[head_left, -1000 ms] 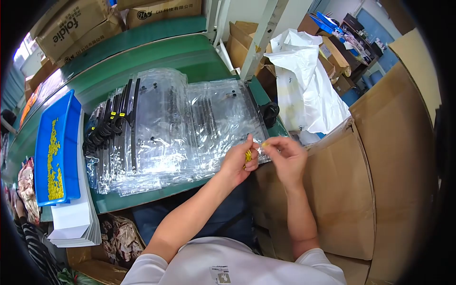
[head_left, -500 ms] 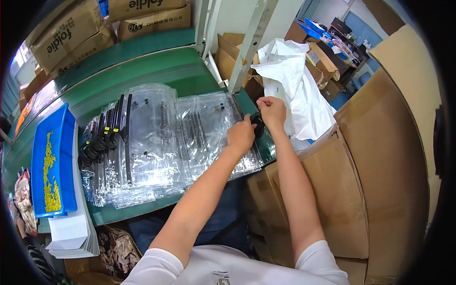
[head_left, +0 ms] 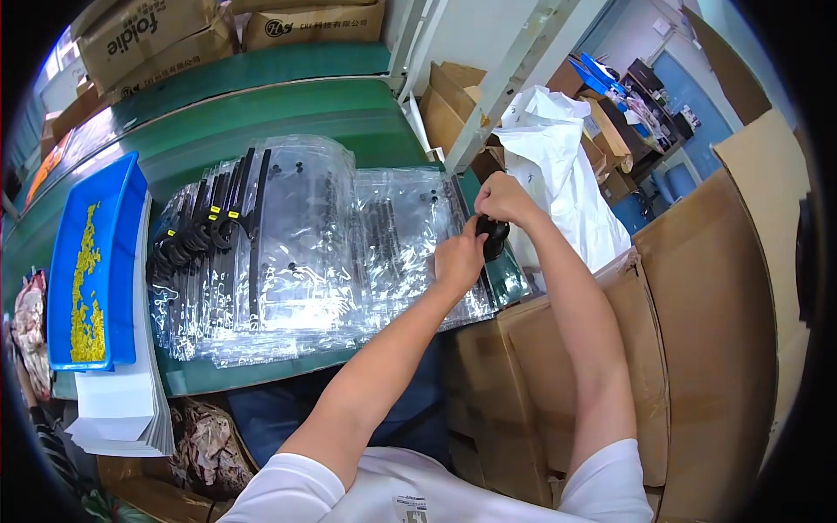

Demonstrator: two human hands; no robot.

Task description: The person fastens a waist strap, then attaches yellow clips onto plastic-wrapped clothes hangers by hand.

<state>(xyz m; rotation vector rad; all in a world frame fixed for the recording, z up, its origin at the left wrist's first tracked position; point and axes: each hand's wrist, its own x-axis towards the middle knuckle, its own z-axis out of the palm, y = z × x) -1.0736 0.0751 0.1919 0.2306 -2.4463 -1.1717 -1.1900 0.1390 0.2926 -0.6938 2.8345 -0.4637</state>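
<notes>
My left hand (head_left: pixel 459 260) is beside a rounded black object (head_left: pixel 494 239) at the right end of the green table. Its fingers press against that object, whose exact kind I cannot make out. Just above it, my right hand (head_left: pixel 507 200) is closed with its fingertips pinched together and turned towards the left hand. Whatever is in this pinch is hidden. Left of my hands lie stacked clear plastic bags (head_left: pixel 305 235) with black strips. Black hooks (head_left: pixel 203 231) with small yellow tags overlap along the left stack.
A blue tray (head_left: pixel 122 253) of small yellow pieces stands on white sheets (head_left: pixel 118 410) at the left. A metal post (head_left: pixel 497 96) rises behind my hands, near white sheeting (head_left: pixel 549 166). Large cardboard boxes (head_left: pixel 697 322) crowd the right side. Printed cartons (head_left: pixel 314 26) sit at the back.
The view has shifted, so the table's things appear farther right. My right hand has turned and come slightly closer to my left hand. The left stays at the black object.
</notes>
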